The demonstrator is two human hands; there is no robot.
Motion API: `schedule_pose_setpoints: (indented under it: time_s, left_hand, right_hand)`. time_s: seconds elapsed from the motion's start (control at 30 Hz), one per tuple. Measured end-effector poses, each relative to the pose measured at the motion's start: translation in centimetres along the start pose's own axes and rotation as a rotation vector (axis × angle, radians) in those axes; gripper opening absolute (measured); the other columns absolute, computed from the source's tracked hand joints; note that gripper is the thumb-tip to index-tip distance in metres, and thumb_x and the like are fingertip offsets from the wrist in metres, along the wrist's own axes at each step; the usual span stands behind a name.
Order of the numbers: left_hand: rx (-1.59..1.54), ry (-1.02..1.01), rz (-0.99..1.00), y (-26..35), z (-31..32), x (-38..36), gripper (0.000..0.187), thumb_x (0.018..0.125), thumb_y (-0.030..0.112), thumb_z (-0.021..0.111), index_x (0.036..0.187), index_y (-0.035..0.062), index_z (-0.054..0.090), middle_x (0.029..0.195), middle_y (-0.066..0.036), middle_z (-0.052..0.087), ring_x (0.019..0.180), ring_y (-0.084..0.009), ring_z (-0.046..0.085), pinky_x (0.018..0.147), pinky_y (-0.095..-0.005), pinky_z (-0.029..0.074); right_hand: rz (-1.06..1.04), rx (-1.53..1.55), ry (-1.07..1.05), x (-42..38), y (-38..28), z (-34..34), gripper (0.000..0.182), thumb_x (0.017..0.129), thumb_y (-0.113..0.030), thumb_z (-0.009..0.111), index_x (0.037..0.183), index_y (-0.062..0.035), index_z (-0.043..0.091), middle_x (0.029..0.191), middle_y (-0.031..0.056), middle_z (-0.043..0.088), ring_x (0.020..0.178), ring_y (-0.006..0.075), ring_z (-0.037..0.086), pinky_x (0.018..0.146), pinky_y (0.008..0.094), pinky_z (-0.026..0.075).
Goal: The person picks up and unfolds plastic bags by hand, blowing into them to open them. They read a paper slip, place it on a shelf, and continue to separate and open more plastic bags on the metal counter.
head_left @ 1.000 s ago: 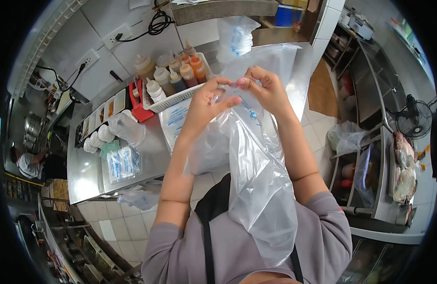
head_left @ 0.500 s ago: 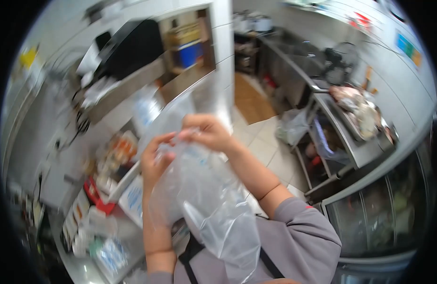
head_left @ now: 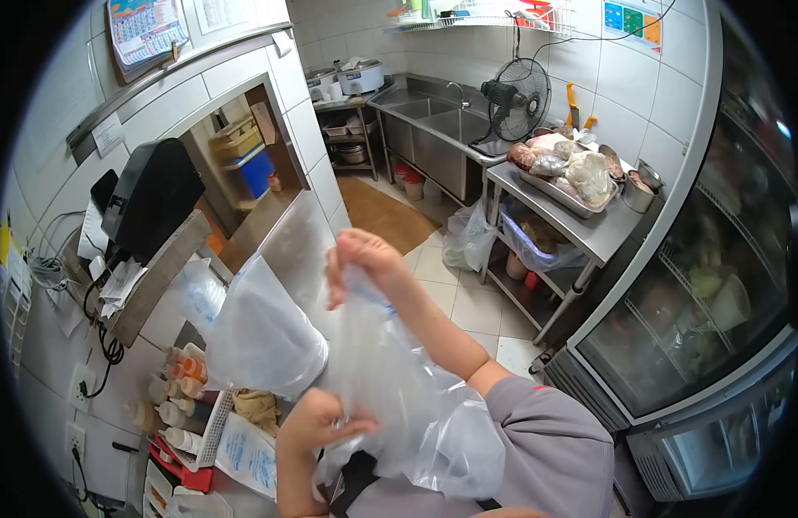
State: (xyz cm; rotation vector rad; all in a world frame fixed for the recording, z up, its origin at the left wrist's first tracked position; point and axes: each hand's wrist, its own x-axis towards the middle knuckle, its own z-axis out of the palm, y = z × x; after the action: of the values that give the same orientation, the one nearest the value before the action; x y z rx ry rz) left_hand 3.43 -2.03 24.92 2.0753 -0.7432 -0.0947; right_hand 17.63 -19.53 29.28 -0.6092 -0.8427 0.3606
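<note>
A clear plastic bag (head_left: 390, 380) hangs in front of my body, blurred by motion. My right hand (head_left: 366, 263) grips its upper end with bent fingers. Lower down, my left hand (head_left: 323, 423) has its fingers curled at the bag's left side, thumb pointing to the right. Just beyond my hands, a large translucent bag (head_left: 265, 332) stands on the metal counter. Blue-printed plastic packs (head_left: 248, 453) lie left of my left hand, beside a white basket (head_left: 213, 432) with sauce bottles (head_left: 187, 388).
A steel table (head_left: 606, 229) at right holds a tray of wrapped meat (head_left: 580, 177). Behind it are a black fan (head_left: 516, 99) and a double sink (head_left: 433, 125). A glass-door fridge (head_left: 684, 259) stands far right. A brown mat (head_left: 377, 216) lies on the floor.
My hands have moved apart: the right one is up, the left one lower. The bag is now stretched between them. The view has turned to the right, showing more of the fridge.
</note>
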Motion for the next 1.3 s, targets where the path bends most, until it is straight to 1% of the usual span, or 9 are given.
schedule_pose_setpoints:
  time_s: [0.17,0.4,0.57,0.6,0.63,0.73,1.1,1.17,1.3]
  left_hand:
    - [-0.351,-0.381,0.454,0.4,-5.3,-3.5,0.016,0.074,0.014,0.074,0.077,-0.0007,0.068,0.078,-0.012,0.066,0.065,-0.0211,0.063,0.062,-0.0286,0.049]
    - [-0.899,0.084,0.960,-2.5,-9.8,-5.5,0.014,0.079,0.010,0.064,0.088,-0.0011,0.065,0.080,-0.014,0.064,0.071,-0.0254,0.062,0.066,-0.0303,0.049]
    - [-0.934,0.759,0.504,-12.1,-10.0,-8.0,0.016,0.080,0.011,0.061,0.093,0.0007,0.063,0.085,-0.013,0.063,0.076,-0.0249,0.061,0.069,-0.0308,0.048]
    - [-0.887,0.884,0.373,-14.2,-9.2,-8.3,0.017,0.081,0.012,0.060,0.094,0.0010,0.063,0.086,-0.013,0.063,0.077,-0.0248,0.060,0.070,-0.0309,0.048]
    - [-0.826,0.979,0.252,-15.9,-8.2,-8.8,0.017,0.081,0.012,0.060,0.094,0.0014,0.063,0.087,-0.013,0.062,0.078,-0.0247,0.060,0.071,-0.0310,0.048]
    - [-0.511,1.160,-0.145,-20.7,-4.9,-9.1,0.019,0.081,0.012,0.058,0.097,0.0024,0.062,0.090,-0.012,0.062,0.081,-0.0244,0.059,0.073,-0.0313,0.047]
    - [1.096,0.656,-0.555,-26.6,1.4,-9.6,0.025,0.084,0.015,0.052,0.107,0.0063,0.058,0.101,-0.010,0.060,0.092,-0.0234,0.056,0.081,-0.0324,0.044]
    - [0.673,0.908,-0.547,-28.3,2.2,-10.1,0.023,0.085,0.014,0.050,0.103,0.0021,0.057,0.095,-0.011,0.060,0.086,-0.0216,0.058,0.075,-0.0317,0.046]
    - [0.068,1.092,-0.720,-23.7,1.5,-9.8,0.023,0.086,0.011,0.046,0.104,0.0000,0.052,0.095,-0.011,0.057,0.088,-0.0177,0.056,0.073,-0.0308,0.045]
  right_hand:
    - [0.083,0.282,-0.226,-0.9,0.0,-2.7,0.033,0.095,-0.026,0.044,0.068,-0.0078,0.039,0.052,-0.0003,0.038,0.050,0.0086,0.047,0.043,0.0191,0.038]
    - [0.132,0.337,-0.319,5.7,6.3,-2.2,0.033,0.088,-0.013,0.056,0.115,0.0044,0.049,0.098,0.0074,0.059,0.074,0.0118,0.061,0.059,0.0198,0.048]
    - [0.220,0.348,-0.149,8.1,11.6,-2.2,0.042,0.084,-0.010,0.058,0.122,0.0036,0.048,0.113,0.0127,0.058,0.099,0.0201,0.061,0.086,0.0340,0.050]
    - [-0.043,-0.320,-0.152,5.9,11.9,-0.9,0.039,0.088,-0.010,0.053,0.124,0.0037,0.046,0.118,0.0098,0.055,0.102,0.0182,0.057,0.085,0.0291,0.049]
    - [0.329,0.160,0.176,6.5,15.4,-3.9,0.030,0.086,-0.009,0.054,0.114,0.0032,0.053,0.095,0.0081,0.062,0.081,0.0157,0.061,0.074,0.0317,0.052]
    - [0.501,0.362,-0.129,4.4,21.8,-11.9,0.041,0.086,-0.003,0.050,0.125,0.0048,0.045,0.091,0.0015,0.058,0.064,0.0089,0.052,0.060,0.0220,0.044]
    - [0.628,-0.581,0.140,-2.7,27.2,-15.0,0.036,0.082,0.005,0.047,0.117,-0.0033,0.055,0.090,0.0040,0.060,0.075,0.0137,0.057,0.065,0.0250,0.046]
    - [0.172,-1.232,-0.141,-2.8,26.8,-15.6,0.039,0.078,0.008,0.047,0.111,-0.0064,0.062,0.105,0.0088,0.057,0.093,0.0209,0.058,0.079,0.0291,0.046]
    - [0.477,-0.874,-0.029,-1.8,24.0,-15.4,0.057,0.075,-0.007,0.057,0.130,-0.0097,0.045,0.127,0.0155,0.045,0.121,0.0293,0.042,0.094,0.0380,0.040]
